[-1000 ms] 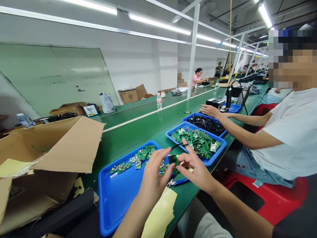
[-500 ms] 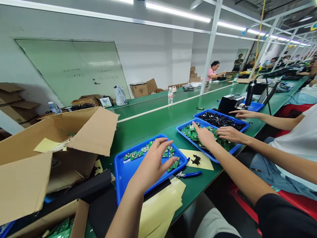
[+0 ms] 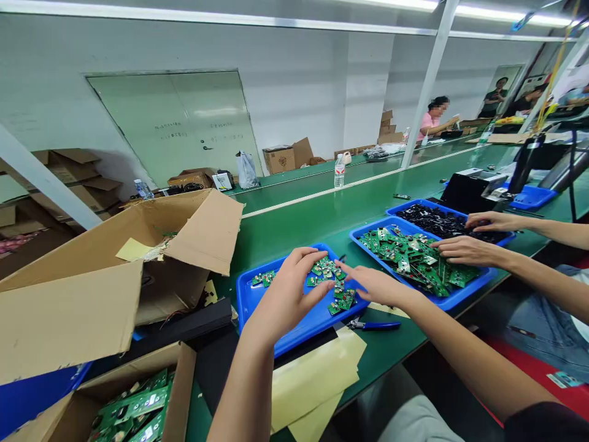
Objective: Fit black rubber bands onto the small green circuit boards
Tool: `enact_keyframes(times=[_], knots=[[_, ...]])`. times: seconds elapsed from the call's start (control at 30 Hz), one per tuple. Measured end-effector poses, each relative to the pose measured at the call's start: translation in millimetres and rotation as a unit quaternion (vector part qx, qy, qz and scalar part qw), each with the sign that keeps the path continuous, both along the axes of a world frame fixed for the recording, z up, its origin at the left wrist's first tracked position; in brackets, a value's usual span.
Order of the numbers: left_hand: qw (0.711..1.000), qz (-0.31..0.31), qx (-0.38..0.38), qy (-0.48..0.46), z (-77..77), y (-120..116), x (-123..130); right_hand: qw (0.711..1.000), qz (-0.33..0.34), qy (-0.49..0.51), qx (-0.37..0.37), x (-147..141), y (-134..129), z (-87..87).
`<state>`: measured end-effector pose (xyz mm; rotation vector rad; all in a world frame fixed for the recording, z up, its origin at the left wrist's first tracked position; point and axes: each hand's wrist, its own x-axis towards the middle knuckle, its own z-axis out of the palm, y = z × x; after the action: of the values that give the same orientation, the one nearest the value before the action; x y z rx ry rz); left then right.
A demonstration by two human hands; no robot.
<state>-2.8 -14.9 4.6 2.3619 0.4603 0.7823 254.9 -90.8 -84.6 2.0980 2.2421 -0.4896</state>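
My left hand [image 3: 288, 298] hovers over the near blue tray [image 3: 251, 307], its fingers apart and nothing in them. Small green circuit boards [image 3: 343, 298] lie along the right part of that tray. My right hand [image 3: 377, 285] is over the tray's right edge, index finger stretched out towards the boards, holding nothing I can see. Farther right, a second blue tray [image 3: 363, 242] is heaped with green boards [image 3: 414, 255]. Blue-handled cutters [image 3: 380, 326] lie in front of the near tray, beside yellow paper sheets [image 3: 317, 374].
A large open carton [image 3: 193, 236] stands at the left, with a smaller box of boards [image 3: 184, 393] below it. A co-worker's hands [image 3: 469, 248] reach over the right trays, one of which holds black parts [image 3: 427, 220]. A bottle [image 3: 339, 172] stands behind.
My right hand has moved left from the heaped tray to the near tray. The view has turned left. A co-worker's farther hand is now over the black parts.
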Motion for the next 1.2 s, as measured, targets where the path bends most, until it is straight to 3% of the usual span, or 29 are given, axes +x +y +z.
enact_keyframes(times=[0.17, 0.37, 0.5, 0.6, 0.7, 0.8, 0.9, 0.97, 1.07, 1.2], knots=[[1.0, 0.002, 0.009, -0.01, 0.1, 1.3, -2.0, 0.998, 0.042, 0.051, -0.003, -3.0, -2.8, -25.0], [1.0, 0.007, -0.002, -0.012, 0.1, 3.9, -5.6, 0.985, 0.025, 0.162, 0.054, 3.1, 4.7, -49.4], [0.999, 0.026, -0.007, -0.018, 1.9, 6.4, -8.4, 0.959, -0.03, 0.262, 0.103, -3.2, 9.0, -56.7], [0.999, 0.046, -0.021, -0.008, -0.2, 10.0, -10.0, 0.92, -0.084, 0.361, 0.13, -15.6, 13.7, -39.0], [0.994, 0.079, -0.073, 0.012, -6.3, 15.9, -10.4, 0.873, -0.099, 0.455, 0.147, -34.7, 21.8, -1.1], [0.978, 0.112, -0.175, 0.005, -11.5, 20.7, -7.5, 0.826, -0.073, 0.536, 0.156, -59.2, 33.1, 38.5], [0.953, 0.099, -0.265, -0.103, -10.4, 20.8, -2.8, 0.735, -0.017, 0.648, 0.2, -83.8, 46.0, 63.3], [0.93, 0.067, -0.286, -0.219, -6.9, 18.8, -1.3, 0.706, 0.029, 0.676, 0.21, -95.6, 54.1, 71.1], [0.895, 0.087, -0.296, -0.322, -2.8, 17.2, -3.7, 0.724, 0.075, 0.639, 0.248, -101.7, 64.2, 75.3], [0.845, 0.112, -0.346, -0.391, -3.0, 20.0, -10.4, 0.776, 0.082, 0.497, 0.38, -94.8, 69.8, 77.4]])
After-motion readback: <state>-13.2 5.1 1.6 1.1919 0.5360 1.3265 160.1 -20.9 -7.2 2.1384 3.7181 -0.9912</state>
